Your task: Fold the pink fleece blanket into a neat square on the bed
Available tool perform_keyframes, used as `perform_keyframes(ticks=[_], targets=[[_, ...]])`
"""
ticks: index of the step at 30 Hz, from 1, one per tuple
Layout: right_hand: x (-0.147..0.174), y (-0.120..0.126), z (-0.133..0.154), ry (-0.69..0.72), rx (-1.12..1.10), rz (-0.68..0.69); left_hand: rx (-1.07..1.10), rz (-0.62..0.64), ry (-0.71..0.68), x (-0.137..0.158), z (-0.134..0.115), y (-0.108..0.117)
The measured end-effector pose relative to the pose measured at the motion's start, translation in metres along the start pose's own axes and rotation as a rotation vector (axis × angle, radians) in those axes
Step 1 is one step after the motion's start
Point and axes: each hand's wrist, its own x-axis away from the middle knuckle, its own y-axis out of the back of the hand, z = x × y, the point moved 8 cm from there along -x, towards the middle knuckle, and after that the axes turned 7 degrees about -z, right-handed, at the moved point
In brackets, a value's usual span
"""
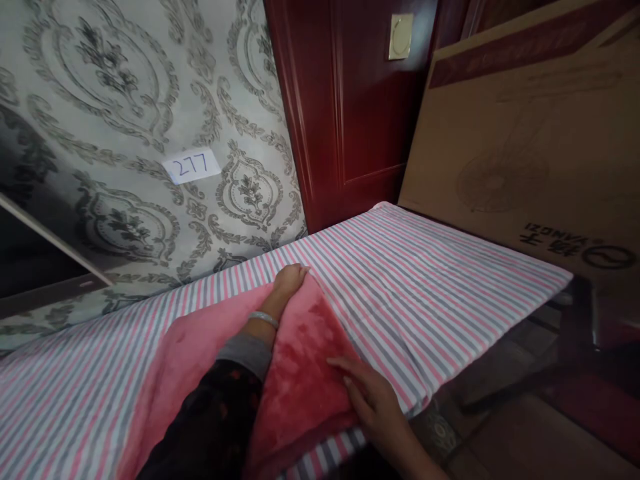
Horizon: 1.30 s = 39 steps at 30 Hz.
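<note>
A folded plush blanket (315, 347), pink to deep red, lies on a bed covered with a pink, grey and white striped sheet (430, 287). My left hand (291, 279) is closed on the blanket's far corner, fingers pinched together, with a bracelet (263, 318) on the wrist and a dark sleeve behind it. Near the blanket's right edge is my right hand (373, 403), its thumb and fingers stretched out and apart. Whether its fingertips touch the plush I cannot tell. My left sleeve hides part of the blanket.
A large cardboard box (500, 140) leans at the right behind the bed. Along the back stand a patterned wall with a paper label (191, 165) reading 277 and a dark red wood panel (365, 100) with a switch (401, 37). A dark flat screen-like object (35, 253) juts in at the left.
</note>
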Motion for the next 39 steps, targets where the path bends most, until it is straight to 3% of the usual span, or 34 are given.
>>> perform_keyframes(ticks=[6,10,13,16,20,26,30,33,39], targets=[[-0.008,0.003,0.006,-0.02,0.007,0.025,0.044,0.049,-0.002,-0.003,-0.003,0.012],[-0.008,0.011,0.01,-0.081,-0.065,0.069,0.093,0.103,-0.006,0.001,0.017,0.033],[0.003,0.019,0.002,-0.282,-0.242,-0.011,0.082,0.132,0.019,0.016,0.042,0.046],[0.027,0.009,-0.006,-0.526,-0.522,-0.015,0.062,0.138,0.041,0.03,0.058,0.051],[0.044,-0.007,0.003,-0.545,-0.722,-0.028,0.072,0.136,0.044,0.034,0.061,0.049],[0.041,-0.042,0.009,-0.616,-0.749,-0.029,0.072,0.14,0.028,0.026,0.06,0.039],[0.037,-0.061,0.002,-0.679,-0.745,-0.141,0.034,0.09,0.007,0.027,0.062,0.027],[0.041,-0.062,-0.009,-0.694,-0.732,-0.24,0.019,0.051,0.003,0.029,0.064,0.02],[0.056,-0.05,-0.009,-0.722,-0.695,-0.231,-0.005,-0.002,0.028,0.027,0.065,0.013]])
